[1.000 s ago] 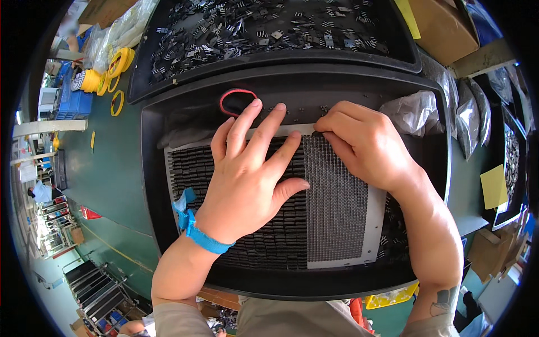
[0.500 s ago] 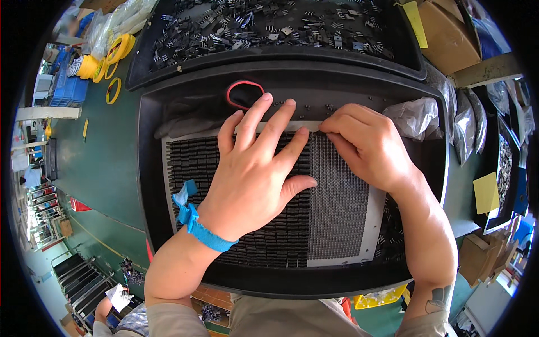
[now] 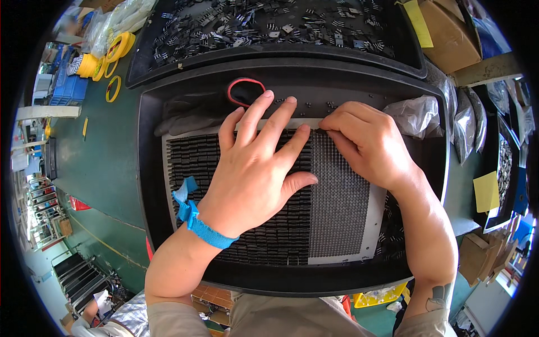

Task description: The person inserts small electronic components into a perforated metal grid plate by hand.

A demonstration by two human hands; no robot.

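Observation:
My left hand (image 3: 252, 160), a blue strap (image 3: 210, 231) round its wrist, lies spread and open over the perforated plate (image 3: 339, 196). Rows of small black parts (image 3: 269, 238) fill the plate's left portion; bare holes show on its right. At the plate's far edge, beside the last filled row, my right hand (image 3: 365, 143) is closed in a pinch. Whatever sits between its fingertips is too small and hidden to make out. The plate lies in a black tray (image 3: 314, 283). Behind my left fingertips is a dark glove (image 3: 193, 112) with a red-edged cuff.
Beyond the tray, a second black bin (image 3: 269, 56) holds many loose black parts with metal legs. A clear plastic bag (image 3: 415, 117) lies inside the tray's right end. Yellow tape rolls (image 3: 115, 50) stand on the green table (image 3: 106, 146). Another person (image 3: 120, 317) is at lower left.
Both my hands stay in nearly the same place and pose, with only a slight shift of the view. The person at lower left has moved further into view.

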